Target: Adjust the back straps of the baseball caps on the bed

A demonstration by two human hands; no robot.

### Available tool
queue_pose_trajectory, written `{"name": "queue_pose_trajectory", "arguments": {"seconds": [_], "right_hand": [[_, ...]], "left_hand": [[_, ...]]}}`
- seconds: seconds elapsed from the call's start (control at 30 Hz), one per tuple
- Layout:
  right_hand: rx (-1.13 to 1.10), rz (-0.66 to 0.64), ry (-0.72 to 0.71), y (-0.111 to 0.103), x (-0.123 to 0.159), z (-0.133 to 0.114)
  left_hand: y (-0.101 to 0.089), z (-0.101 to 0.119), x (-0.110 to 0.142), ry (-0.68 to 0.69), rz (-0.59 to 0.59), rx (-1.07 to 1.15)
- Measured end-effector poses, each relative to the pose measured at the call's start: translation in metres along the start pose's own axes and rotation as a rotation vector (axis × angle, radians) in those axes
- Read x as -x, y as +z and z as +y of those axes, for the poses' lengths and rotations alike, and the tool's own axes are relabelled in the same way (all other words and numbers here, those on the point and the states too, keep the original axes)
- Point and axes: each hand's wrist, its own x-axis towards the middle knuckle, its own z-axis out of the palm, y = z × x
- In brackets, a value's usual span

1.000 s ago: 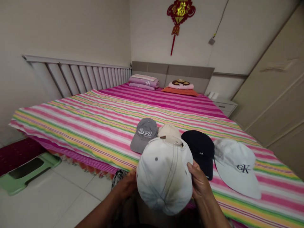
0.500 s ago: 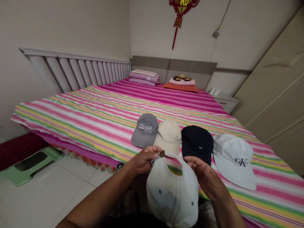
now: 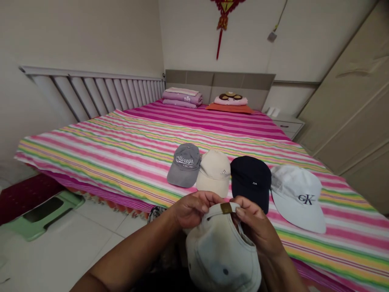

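Note:
A pale, stained baseball cap (image 3: 221, 251) is held up in front of me, its back opening and strap toward the top. My left hand (image 3: 194, 209) pinches the strap left of its brass-coloured buckle (image 3: 225, 208). On the buckle's other side, my right hand (image 3: 253, 219) grips the strap between thumb and fingers. Just beyond, a row of caps lies on the bed: a grey cap (image 3: 184, 165) with white lettering, a cream cap (image 3: 214, 172), a black cap (image 3: 251, 180) and a white cap (image 3: 300, 196) marked with dark letters. The held cap's brim is out of sight.
The caps lie on a striped bedspread (image 3: 106, 150). Folded purple bedding (image 3: 182, 98) and a pink bundle (image 3: 231, 100) rest by the headboard (image 3: 243, 83). A green stool (image 3: 45, 213) stands on the tiled floor at left. A nightstand (image 3: 288, 123) and wardrobe (image 3: 349, 109) are at right.
The held cap has turned, bringing its buckle from the left to the middle between my hands. My right hand has moved left, closer to my left hand. The view has shifted slightly.

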Motion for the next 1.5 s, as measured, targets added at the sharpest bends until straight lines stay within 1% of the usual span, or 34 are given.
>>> {"name": "queue_pose_trajectory", "arguments": {"seconds": [0.17,0.27,0.37,0.5,0.6,0.67,0.73,0.83,0.9,1.0,1.1,1.2,1.27,1.4,1.5], "right_hand": [[-0.069,-0.002,-0.011,0.003,0.000,0.002],[-0.072,0.014,-0.017,0.005,0.000,0.002],[-0.077,0.022,-0.023,0.005,-0.001,0.003],[-0.054,0.034,-0.037,0.006,-0.003,0.002],[0.020,0.046,-0.035,0.005,-0.005,0.002],[0.049,0.046,-0.022,0.005,-0.007,0.002],[0.055,0.018,-0.022,0.004,-0.008,0.003],[0.078,-0.032,-0.039,0.004,-0.009,0.005],[0.085,-0.040,-0.050,0.006,-0.009,0.007],[0.063,-0.029,-0.062,0.008,-0.008,0.009],[0.000,-0.015,-0.066,0.009,-0.008,0.010],[-0.066,0.001,-0.061,0.010,-0.008,0.011],[-0.098,-0.001,-0.051,0.012,-0.008,0.011],[-0.155,-0.058,-0.035,0.013,-0.008,0.013],[-0.082,0.010,-0.070,0.008,-0.008,0.012]], "left_hand": [[0.001,-0.006,-0.004,0.014,-0.028,0.014],[0.003,-0.007,-0.005,0.023,-0.011,0.030],[0.005,-0.007,-0.006,0.023,0.068,0.006],[0.006,-0.008,-0.009,0.028,0.231,-0.068],[0.005,-0.008,-0.010,0.020,0.271,-0.079],[0.003,-0.009,-0.010,0.003,0.264,-0.087],[0.001,-0.011,-0.010,-0.004,0.240,-0.087],[-0.003,-0.015,-0.010,0.008,0.163,-0.070],[-0.003,-0.017,-0.011,0.020,0.132,-0.057],[-0.001,-0.019,-0.013,0.040,0.149,-0.043],[0.001,-0.021,-0.015,0.063,0.181,-0.053],[0.001,-0.021,-0.016,0.091,0.188,-0.049],[0.000,-0.022,-0.017,0.108,0.176,-0.039],[-0.002,-0.023,-0.016,0.109,0.111,-0.034],[-0.002,-0.023,-0.013,0.093,0.117,-0.014]]}}
